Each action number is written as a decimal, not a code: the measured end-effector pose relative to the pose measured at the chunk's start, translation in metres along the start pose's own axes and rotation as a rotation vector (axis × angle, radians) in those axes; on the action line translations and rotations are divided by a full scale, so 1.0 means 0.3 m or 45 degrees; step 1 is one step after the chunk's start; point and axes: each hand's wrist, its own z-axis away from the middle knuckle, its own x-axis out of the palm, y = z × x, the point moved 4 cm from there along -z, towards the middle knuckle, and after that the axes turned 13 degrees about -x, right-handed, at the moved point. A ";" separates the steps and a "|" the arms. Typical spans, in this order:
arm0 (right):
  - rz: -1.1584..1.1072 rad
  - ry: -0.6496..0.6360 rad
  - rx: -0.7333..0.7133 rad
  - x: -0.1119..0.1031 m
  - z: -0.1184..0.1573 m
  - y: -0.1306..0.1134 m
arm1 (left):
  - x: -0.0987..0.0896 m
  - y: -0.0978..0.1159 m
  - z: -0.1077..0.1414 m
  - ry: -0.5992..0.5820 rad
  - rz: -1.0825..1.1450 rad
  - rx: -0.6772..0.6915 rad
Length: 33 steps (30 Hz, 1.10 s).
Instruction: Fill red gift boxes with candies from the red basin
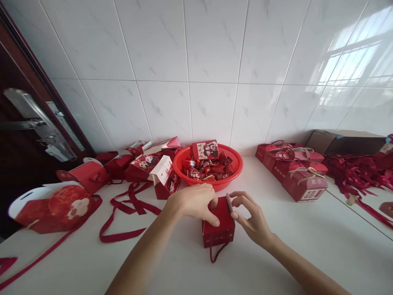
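Observation:
A small red gift box [219, 233] with a dark red cord handle [214, 259] stands on the table in front of me. My left hand [193, 205] rests over its top and left side, the thumb across the top and the fingers curled at the far edge, partly hidden. Along the box's right edge, my right hand [250, 215] pinches a thin, greyish flat piece [229, 203] between thumb and fingers. Whether this piece is loose or part of the box I cannot tell. Just behind is a red plastic basket [238, 170] of wrapped candies [205, 170].
Several red gift boxes [89, 174] and ribbons [123, 236] lie on the left. On the right are more boxes [307, 186], a ribbon pile [353, 172] and a cardboard box [346, 143]. Part of another hand [387, 208] shows at the right edge. A tiled wall [211, 110] closes the back.

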 end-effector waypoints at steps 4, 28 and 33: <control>0.006 -0.119 -0.102 0.017 0.012 -0.015 | -0.010 -0.025 0.017 -0.063 0.008 -0.024; -0.057 -0.220 0.093 0.000 0.004 0.016 | 0.009 0.008 -0.050 -0.032 0.005 -0.108; -0.092 -0.084 0.453 -0.044 -0.003 0.103 | 0.030 0.018 -0.066 -0.036 0.057 -0.162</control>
